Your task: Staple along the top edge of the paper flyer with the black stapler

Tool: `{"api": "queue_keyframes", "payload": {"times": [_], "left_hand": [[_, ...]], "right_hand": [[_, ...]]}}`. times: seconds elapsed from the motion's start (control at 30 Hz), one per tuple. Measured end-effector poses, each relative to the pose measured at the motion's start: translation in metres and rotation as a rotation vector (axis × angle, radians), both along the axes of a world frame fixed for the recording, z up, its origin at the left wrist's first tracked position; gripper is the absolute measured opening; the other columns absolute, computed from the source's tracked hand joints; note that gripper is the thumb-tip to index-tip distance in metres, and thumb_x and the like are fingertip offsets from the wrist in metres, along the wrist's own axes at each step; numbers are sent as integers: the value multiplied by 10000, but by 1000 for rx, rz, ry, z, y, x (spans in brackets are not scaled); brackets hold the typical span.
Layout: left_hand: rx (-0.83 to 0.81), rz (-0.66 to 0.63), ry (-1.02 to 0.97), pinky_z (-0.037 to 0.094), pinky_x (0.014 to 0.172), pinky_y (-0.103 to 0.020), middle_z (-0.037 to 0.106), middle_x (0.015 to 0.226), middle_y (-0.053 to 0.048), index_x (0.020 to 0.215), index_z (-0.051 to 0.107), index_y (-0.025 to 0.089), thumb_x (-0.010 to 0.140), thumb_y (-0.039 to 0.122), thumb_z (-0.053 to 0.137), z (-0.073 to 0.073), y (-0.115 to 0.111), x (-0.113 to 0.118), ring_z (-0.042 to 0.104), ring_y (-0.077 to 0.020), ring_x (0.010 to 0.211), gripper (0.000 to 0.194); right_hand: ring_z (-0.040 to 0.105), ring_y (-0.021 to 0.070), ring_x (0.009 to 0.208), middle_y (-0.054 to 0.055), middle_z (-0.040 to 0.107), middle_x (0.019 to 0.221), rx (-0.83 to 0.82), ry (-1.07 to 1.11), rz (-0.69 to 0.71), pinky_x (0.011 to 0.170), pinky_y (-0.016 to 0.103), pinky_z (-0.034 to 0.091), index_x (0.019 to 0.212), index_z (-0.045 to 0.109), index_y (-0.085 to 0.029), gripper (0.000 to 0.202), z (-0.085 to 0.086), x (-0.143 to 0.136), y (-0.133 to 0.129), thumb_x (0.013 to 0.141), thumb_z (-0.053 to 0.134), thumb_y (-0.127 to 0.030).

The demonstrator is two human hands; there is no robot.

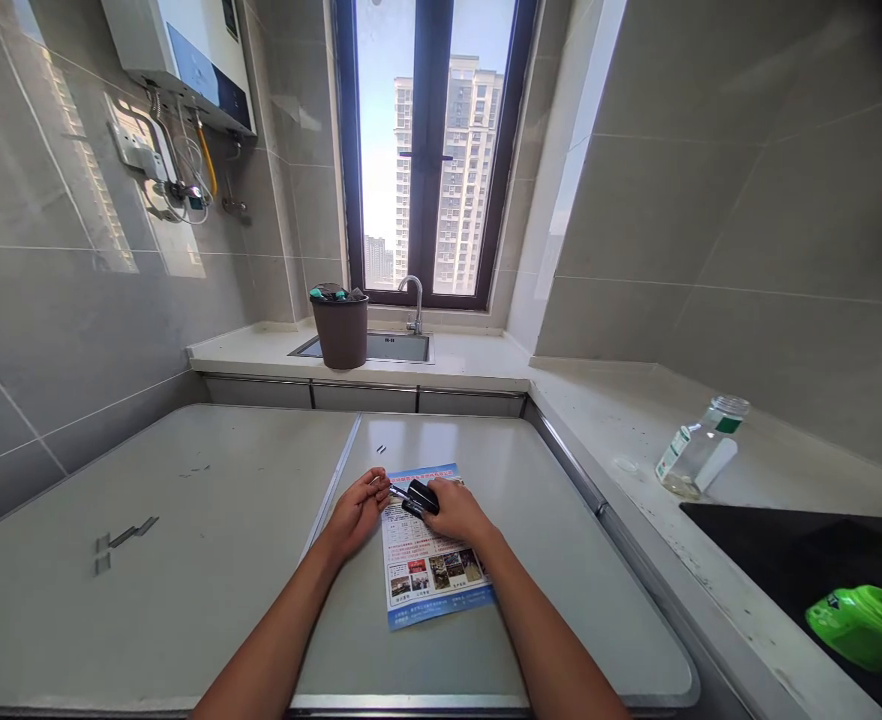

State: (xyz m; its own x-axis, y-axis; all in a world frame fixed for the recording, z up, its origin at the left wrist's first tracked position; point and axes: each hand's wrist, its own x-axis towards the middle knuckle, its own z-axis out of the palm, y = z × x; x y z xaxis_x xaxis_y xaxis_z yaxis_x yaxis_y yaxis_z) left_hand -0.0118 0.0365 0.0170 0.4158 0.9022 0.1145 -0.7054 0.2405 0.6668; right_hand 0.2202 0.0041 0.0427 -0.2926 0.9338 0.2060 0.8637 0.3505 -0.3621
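Observation:
A black stapler (421,497) is gripped in my right hand (457,512), its metal part pointing left and its body seeming to be opened up. My left hand (358,512) has its fingertips pinched together at the tip of that metal part; whatever is between them is too small to make out. Beneath both hands lies a printed leaflet (441,603) with blue edges and small photos, partly covered by my right forearm. Just beyond the leaflet are two tiny dark strips (381,449), which look like staples.
The pale board (246,600) bears several grey staple-like strips (133,532) on its left. At the back, a brown bucket (341,335) stands by the sink (400,348). On the right counter are a glass bottle (700,450) and a green bottle (865,627).

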Motion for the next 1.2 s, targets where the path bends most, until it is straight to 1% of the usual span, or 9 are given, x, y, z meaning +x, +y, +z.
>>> {"api": "queue_keyframes", "payload": {"times": [0.13,0.23,0.43,0.67,0.83,0.97,1.07,1.13,1.2], "left_hand": [[37,67,64,550,902,-264,697,1027,-63,1135,651,155,864,182,820,3,-4,2,668,-129,904,321],[86,62,129,545,992,-330,732,1100,-87,1165,617,178,861,246,843,6,-9,3,709,-185,1014,385],[214,-70,241,552,892,-295,763,1046,-90,1218,591,191,873,361,835,5,-16,7,734,-205,984,456],[241,-115,304,550,836,-277,772,1013,-106,1204,624,157,819,433,872,6,-20,8,743,-207,912,535],[263,-83,352,553,869,-322,772,1006,-107,1194,619,171,804,501,863,5,-20,10,746,-241,941,567],[348,292,547,544,858,-355,745,871,-57,1010,655,196,860,561,776,-2,-7,6,704,-224,827,412],[472,543,848,497,972,-407,733,933,-80,912,716,220,897,496,734,-8,-1,1,659,-275,969,277],[555,540,1006,414,1099,-463,736,1099,-103,1008,758,248,857,450,775,-13,0,0,610,-324,1149,252],[624,461,1121,319,1184,-501,715,1246,-112,1149,750,269,798,432,830,-18,-1,-1,564,-352,1272,396]], "right_hand": [[613,238,1002,69,671,1093,142,118,-8,852,336,426,1036,646,-218,337,9,-5,-3,930,695,-534],[581,247,1093,73,659,1169,306,221,77,958,380,434,1098,639,-231,262,17,-12,-9,955,704,-440],[593,246,1162,49,695,1280,419,266,397,1037,428,413,1253,640,-287,339,14,-28,-16,935,758,-299],[609,230,1117,15,762,1115,399,378,444,1035,416,427,1164,662,-276,304,5,-30,-11,907,741,-133],[620,221,1039,24,759,1055,383,469,430,986,397,467,1128,700,-271,252,5,-30,-11,907,741,-158],[620,223,1045,42,747,1112,447,581,239,988,403,478,1105,739,-275,166,7,-14,0,966,672,-214],[602,243,1082,68,734,1136,498,575,-37,1001,417,463,1050,772,-264,163,5,13,13,987,623,-256],[589,254,1105,86,731,1154,477,500,-219,1004,418,444,1026,784,-245,186,0,33,21,984,603,-266],[581,261,1133,95,734,1174,386,387,-397,997,408,424,1026,787,-229,209,-7,53,28,975,589,-267]]}}
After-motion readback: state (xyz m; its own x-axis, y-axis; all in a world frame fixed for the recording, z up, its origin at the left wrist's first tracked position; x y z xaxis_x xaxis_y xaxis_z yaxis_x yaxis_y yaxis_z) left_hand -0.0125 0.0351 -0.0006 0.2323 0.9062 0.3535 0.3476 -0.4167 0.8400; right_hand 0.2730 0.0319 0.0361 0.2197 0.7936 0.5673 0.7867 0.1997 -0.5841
